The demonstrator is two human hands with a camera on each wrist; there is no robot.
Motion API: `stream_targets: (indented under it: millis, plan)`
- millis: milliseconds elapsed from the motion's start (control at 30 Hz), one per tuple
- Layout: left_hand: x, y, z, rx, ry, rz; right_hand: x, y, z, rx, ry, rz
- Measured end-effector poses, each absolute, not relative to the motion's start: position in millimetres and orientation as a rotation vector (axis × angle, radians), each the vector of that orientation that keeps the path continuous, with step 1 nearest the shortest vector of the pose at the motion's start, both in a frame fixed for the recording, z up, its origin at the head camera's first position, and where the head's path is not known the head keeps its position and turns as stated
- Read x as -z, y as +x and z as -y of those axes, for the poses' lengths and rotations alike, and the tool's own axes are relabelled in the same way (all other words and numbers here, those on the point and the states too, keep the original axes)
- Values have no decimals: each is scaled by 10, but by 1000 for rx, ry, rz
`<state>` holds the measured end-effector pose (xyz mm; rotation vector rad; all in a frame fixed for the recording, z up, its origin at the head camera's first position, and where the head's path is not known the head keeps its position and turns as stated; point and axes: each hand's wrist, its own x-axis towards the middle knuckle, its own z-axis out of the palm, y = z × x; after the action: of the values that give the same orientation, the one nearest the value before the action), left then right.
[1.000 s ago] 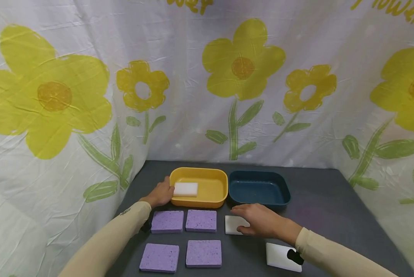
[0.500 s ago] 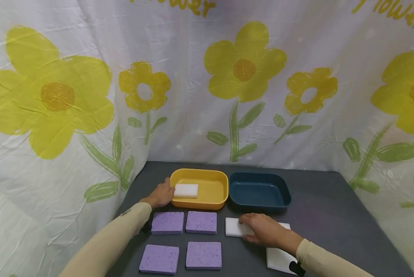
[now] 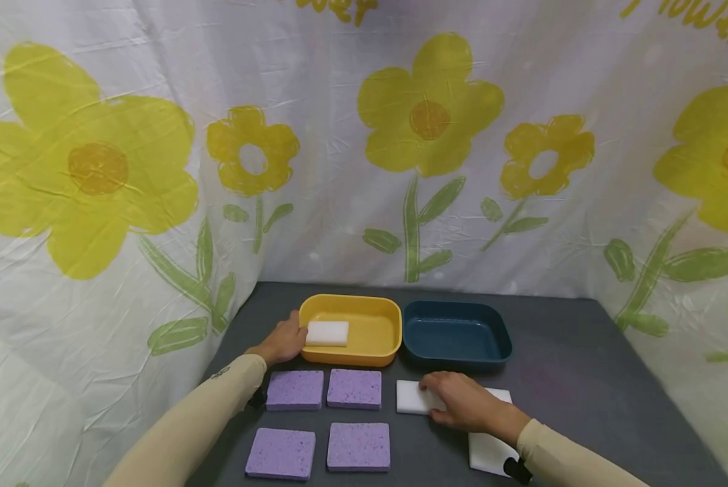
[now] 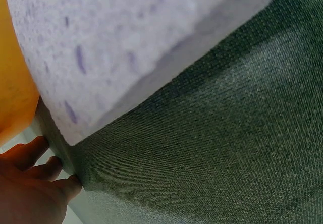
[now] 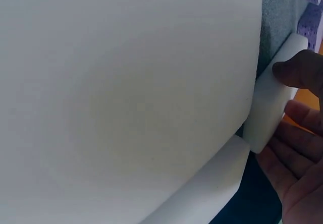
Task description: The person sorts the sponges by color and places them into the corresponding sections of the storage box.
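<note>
My left hand [image 3: 285, 339] holds the left end of a yellow tub [image 3: 373, 358], thumb side at its rim. Inside that tub lies a white sponge [image 3: 329, 333]. In the left wrist view, several fingertips [image 4: 73, 184] show below the tub's orange-lit wall [image 4: 12, 77]. My right hand [image 3: 464, 402] pinches another white sponge [image 3: 408, 397] in front of the blue tub. The right wrist view has the thumb [image 5: 290, 73] on one face of this sponge [image 5: 272, 105] and fingers on the opposite side.
A dark blue tub [image 3: 458, 362] stands right of the yellow one. Purple sponges [image 3: 358, 446] lie in two rows before the yellow tub. Two more white sponges lie around my right wrist, the nearer one [image 3: 488, 453] partly under it. A flowered cloth [image 3: 333, 223] encloses the dark table [image 3: 559, 365].
My right hand has come down toward me and taken hold of the white sponge, then stayed there. The left hand keeps its place at the yellow tub.
</note>
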<state>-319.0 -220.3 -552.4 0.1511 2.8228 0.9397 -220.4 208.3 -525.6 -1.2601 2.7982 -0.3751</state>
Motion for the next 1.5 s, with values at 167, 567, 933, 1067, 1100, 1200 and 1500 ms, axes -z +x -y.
stream_targets:
  millis: [167, 567, 933, 1067, 1100, 1200, 1500]
  plan:
    - [5582, -3218, 2231, -929, 165, -2829, 5240, -2224, -2084, 362, -1242, -2785]
    - [5592, -3241, 2254, -964, 143, -2818, 5081, -2272, -2045, 388, -1256, -2764]
    - [5484, -3142, 2193, -928, 108, -2832, 4800, -2305, -1986, 356, -1377, -2766]
    - [5492, -3145, 2203, -935, 102, -2824, 4707, -2344, -1964, 375, -1402, -2780]
    - [5499, -3151, 2207, -934, 102, -2822, 4688, -2357, -1959, 380, -1425, -2783]
    - [5505, -3165, 2209, -940, 104, -2818, 4646, -2398, -1936, 383, -1475, -2794]
    - [5522, -3172, 2176, -919, 99, -2821, 4479, -2513, -1824, 322, -1484, -2826]
